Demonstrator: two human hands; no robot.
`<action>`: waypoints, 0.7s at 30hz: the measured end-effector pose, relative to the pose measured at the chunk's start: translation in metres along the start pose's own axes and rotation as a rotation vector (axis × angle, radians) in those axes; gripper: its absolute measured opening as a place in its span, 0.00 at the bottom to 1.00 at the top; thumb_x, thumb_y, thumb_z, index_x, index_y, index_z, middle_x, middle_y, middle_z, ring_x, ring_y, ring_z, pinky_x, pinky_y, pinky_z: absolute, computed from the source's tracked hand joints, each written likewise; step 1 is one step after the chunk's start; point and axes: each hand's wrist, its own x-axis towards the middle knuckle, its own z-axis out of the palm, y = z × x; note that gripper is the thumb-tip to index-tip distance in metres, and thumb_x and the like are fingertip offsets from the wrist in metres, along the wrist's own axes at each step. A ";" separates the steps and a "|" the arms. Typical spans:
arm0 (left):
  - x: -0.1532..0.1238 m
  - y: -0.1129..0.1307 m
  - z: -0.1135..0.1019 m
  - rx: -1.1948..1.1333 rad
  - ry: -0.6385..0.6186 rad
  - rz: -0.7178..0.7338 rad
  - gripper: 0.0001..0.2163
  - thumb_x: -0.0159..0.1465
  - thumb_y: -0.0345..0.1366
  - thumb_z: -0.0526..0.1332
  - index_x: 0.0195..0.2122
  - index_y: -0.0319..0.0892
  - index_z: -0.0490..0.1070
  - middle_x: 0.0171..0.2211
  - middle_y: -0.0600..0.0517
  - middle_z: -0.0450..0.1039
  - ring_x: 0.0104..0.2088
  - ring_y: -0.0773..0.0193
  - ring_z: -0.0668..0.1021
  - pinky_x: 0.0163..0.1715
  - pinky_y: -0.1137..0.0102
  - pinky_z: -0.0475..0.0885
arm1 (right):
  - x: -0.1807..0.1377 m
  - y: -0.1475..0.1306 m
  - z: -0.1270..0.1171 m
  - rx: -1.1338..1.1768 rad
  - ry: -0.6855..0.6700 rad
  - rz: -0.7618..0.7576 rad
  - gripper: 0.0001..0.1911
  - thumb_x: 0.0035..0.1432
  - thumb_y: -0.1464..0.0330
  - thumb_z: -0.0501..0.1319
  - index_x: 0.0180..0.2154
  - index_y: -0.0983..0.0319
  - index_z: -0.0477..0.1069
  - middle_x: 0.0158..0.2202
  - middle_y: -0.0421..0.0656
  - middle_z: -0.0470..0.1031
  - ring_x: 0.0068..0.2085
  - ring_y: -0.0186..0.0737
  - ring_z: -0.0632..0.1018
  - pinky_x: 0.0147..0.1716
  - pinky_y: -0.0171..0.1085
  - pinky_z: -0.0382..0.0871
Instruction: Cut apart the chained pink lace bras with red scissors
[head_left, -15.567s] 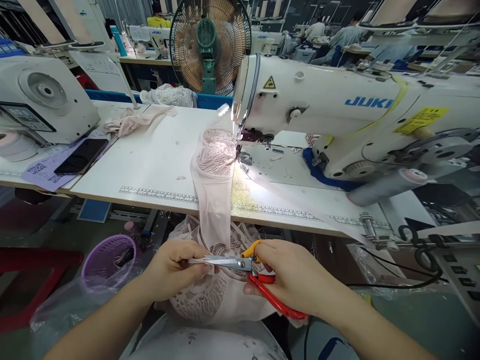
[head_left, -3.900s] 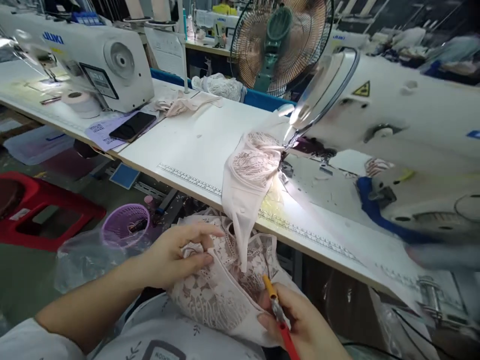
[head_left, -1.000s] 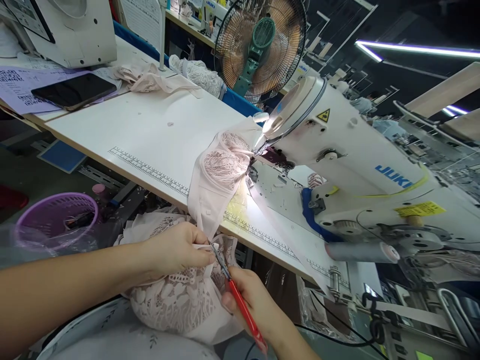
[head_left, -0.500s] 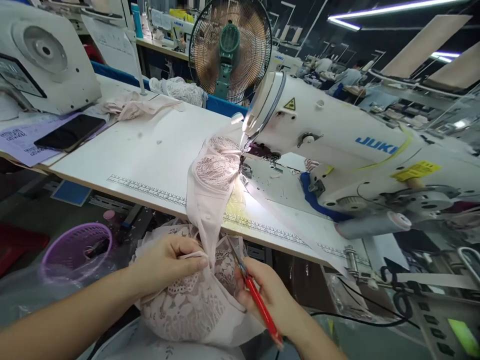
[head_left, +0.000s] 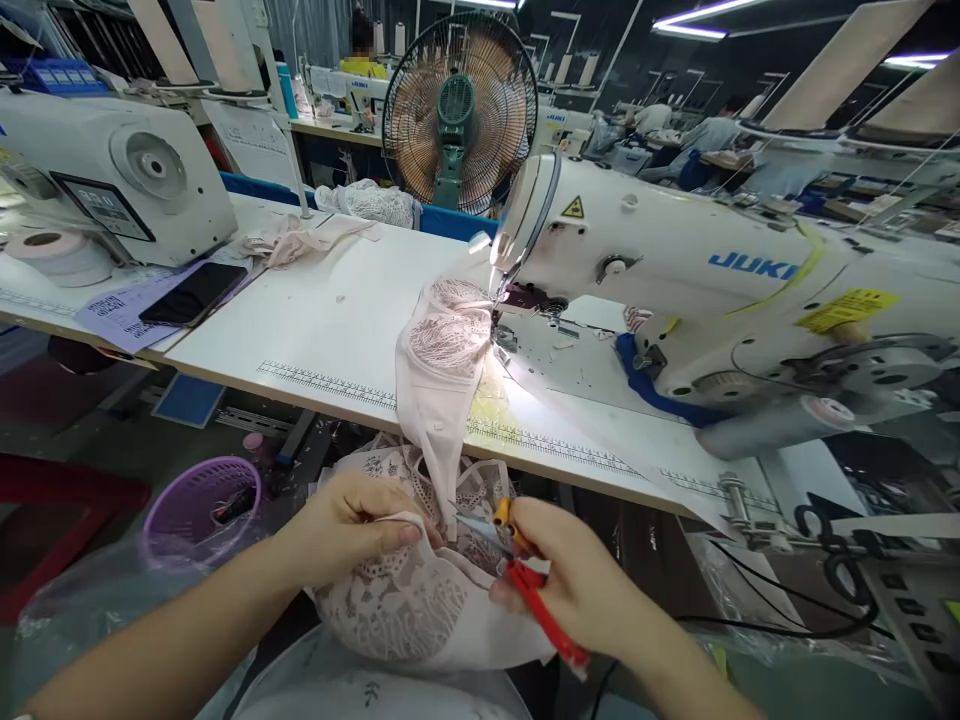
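Note:
My left hand (head_left: 375, 535) pinches the pale pink edge of a lace bra (head_left: 420, 610) that rests over my lap below the table edge. In my right hand (head_left: 574, 570) is a pair of small scissors (head_left: 536, 600) with red and orange handles. Their blades point left, at the fabric beside my left fingers; whether they touch it I cannot tell. A pink strip hangs down from another lace bra piece (head_left: 442, 350), which lies on the table with its right edge under the needle area of the white sewing machine (head_left: 645, 240).
The table (head_left: 322, 310) carries a printed ruler along its front edge. To the left are a phone (head_left: 193, 294), paper and a second machine (head_left: 150, 185). A fan (head_left: 456, 105) stands behind. A purple basket (head_left: 202, 500) sits low left; a grey thread cone (head_left: 776, 425) lies right.
The scissors have turned in my right hand, from lying along the fingers to pointing left with handles apart. My left hand keeps its pinch on the bra. The whole view has shifted slightly left.

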 end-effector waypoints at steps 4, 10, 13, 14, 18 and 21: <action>-0.002 0.006 0.002 0.102 -0.059 0.025 0.09 0.59 0.40 0.64 0.31 0.41 0.81 0.30 0.44 0.80 0.34 0.57 0.78 0.38 0.66 0.73 | 0.005 -0.002 -0.022 -0.103 -0.025 -0.056 0.24 0.52 0.56 0.62 0.22 0.58 0.47 0.22 0.37 0.59 0.23 0.34 0.60 0.20 0.32 0.54; -0.001 0.008 0.001 0.165 -0.128 0.069 0.07 0.60 0.35 0.63 0.33 0.41 0.81 0.32 0.44 0.80 0.34 0.57 0.78 0.39 0.65 0.72 | 0.004 -0.007 -0.028 -0.197 -0.084 -0.051 0.22 0.51 0.56 0.63 0.21 0.58 0.51 0.22 0.39 0.64 0.23 0.35 0.64 0.20 0.33 0.55; 0.001 0.008 0.000 0.211 -0.146 0.057 0.08 0.61 0.35 0.62 0.34 0.40 0.81 0.32 0.44 0.80 0.34 0.57 0.78 0.38 0.66 0.72 | 0.002 -0.008 -0.030 -0.185 -0.125 -0.012 0.19 0.52 0.58 0.63 0.22 0.59 0.57 0.24 0.41 0.68 0.26 0.37 0.69 0.22 0.33 0.58; 0.002 0.007 -0.001 0.224 -0.152 0.056 0.08 0.61 0.35 0.62 0.34 0.40 0.81 0.32 0.44 0.80 0.34 0.57 0.78 0.38 0.67 0.72 | 0.002 -0.009 -0.032 -0.185 -0.134 -0.007 0.17 0.52 0.58 0.62 0.22 0.59 0.58 0.25 0.41 0.69 0.26 0.38 0.70 0.22 0.33 0.58; 0.004 0.006 0.000 0.252 -0.160 0.075 0.08 0.61 0.35 0.62 0.32 0.40 0.80 0.31 0.44 0.80 0.34 0.57 0.79 0.38 0.67 0.72 | 0.005 -0.012 -0.036 -0.215 -0.137 -0.021 0.18 0.53 0.58 0.62 0.21 0.59 0.57 0.24 0.41 0.70 0.24 0.37 0.70 0.21 0.33 0.57; 0.005 0.007 0.000 0.263 -0.159 0.094 0.07 0.61 0.35 0.62 0.30 0.40 0.80 0.31 0.44 0.80 0.33 0.58 0.79 0.37 0.67 0.72 | 0.007 -0.012 -0.038 -0.248 -0.139 -0.031 0.20 0.53 0.56 0.62 0.21 0.59 0.57 0.23 0.41 0.69 0.23 0.37 0.69 0.20 0.33 0.56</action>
